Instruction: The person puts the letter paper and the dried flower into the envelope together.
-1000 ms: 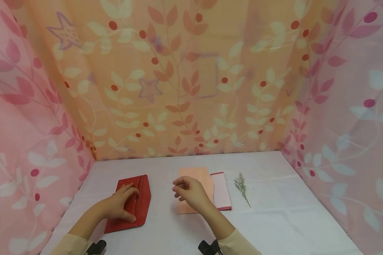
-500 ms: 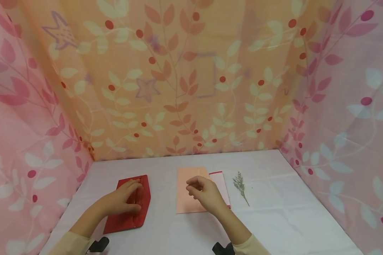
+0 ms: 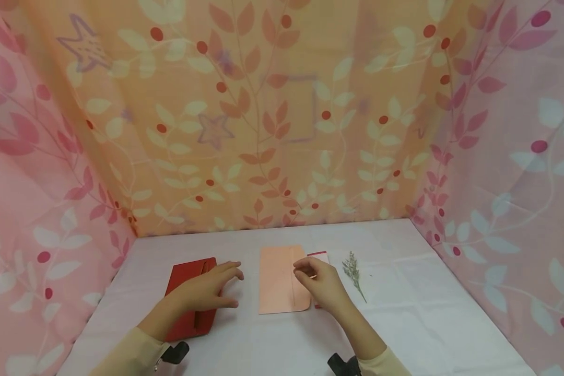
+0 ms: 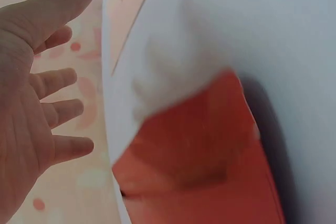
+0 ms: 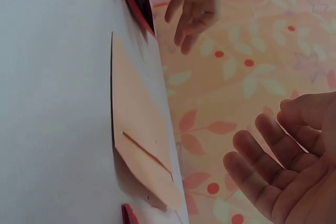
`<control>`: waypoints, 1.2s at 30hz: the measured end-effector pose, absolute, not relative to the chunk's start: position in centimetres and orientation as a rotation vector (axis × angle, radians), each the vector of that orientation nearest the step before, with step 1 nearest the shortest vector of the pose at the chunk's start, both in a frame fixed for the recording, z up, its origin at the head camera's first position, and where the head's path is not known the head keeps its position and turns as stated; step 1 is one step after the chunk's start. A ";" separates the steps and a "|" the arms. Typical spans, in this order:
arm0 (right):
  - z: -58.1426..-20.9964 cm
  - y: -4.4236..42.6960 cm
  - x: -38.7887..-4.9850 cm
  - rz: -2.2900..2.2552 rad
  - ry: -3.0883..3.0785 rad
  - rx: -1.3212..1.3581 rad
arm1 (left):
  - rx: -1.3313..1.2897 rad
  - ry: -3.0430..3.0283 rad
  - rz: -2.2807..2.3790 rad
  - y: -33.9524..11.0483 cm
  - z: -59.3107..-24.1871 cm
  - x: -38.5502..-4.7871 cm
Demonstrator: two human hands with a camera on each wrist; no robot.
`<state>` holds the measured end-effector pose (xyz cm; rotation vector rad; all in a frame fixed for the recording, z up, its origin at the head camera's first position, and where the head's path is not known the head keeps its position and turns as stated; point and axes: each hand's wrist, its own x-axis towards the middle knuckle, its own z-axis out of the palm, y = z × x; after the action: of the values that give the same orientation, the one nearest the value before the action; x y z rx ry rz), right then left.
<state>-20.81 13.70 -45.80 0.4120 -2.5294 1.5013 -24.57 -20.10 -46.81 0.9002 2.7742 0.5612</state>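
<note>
My left hand (image 3: 209, 290) hovers over the right side of a red envelope (image 3: 184, 274), fingers spread and holding nothing. In the left wrist view the fingers (image 4: 63, 111) stand apart from the red envelope (image 4: 184, 145), whose flap is folded out. My right hand (image 3: 320, 282) hangs above the right edge of a peach envelope (image 3: 274, 282), with fingers loosely bent. No object shows in that hand (image 5: 283, 177) in the right wrist view. The peach envelope (image 5: 136, 103) lies flat with its flap out. Partly hidden by my right hand is a pale pink card or envelope (image 3: 318, 255) with red edges.
A dried flower sprig (image 3: 352, 271) lies right of the envelopes on the white tabletop (image 3: 404, 313). Leaf-patterned curtains (image 3: 263, 104) enclose the back and both sides. A black strap-like device (image 3: 344, 364) sits at the right wrist.
My left hand has lifted off the red envelope and moved right. My right hand has shifted right across the peach envelope, uncovering more of it and covering much of the pink item.
</note>
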 end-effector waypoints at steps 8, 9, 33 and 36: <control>-46.7 14.8 -22.0 1.460 -2.553 0.395 | 0.988 2.738 0.535 -16.7 -46.2 -25.3; -46.8 14.9 -22.2 1.455 -2.555 0.404 | 0.999 2.735 0.532 -16.4 -46.1 -25.4; -50.7 16.3 -24.5 1.268 -2.727 0.414 | 1.179 2.635 0.361 -10.1 -46.6 -29.4; -51.1 16.3 -24.9 1.253 -2.734 0.421 | 1.165 2.612 0.380 -9.5 -46.6 -30.0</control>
<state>-24.88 16.30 -51.10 0.4209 -2.7337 1.2528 -29.99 -9.54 -46.55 1.1652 2.6120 0.3796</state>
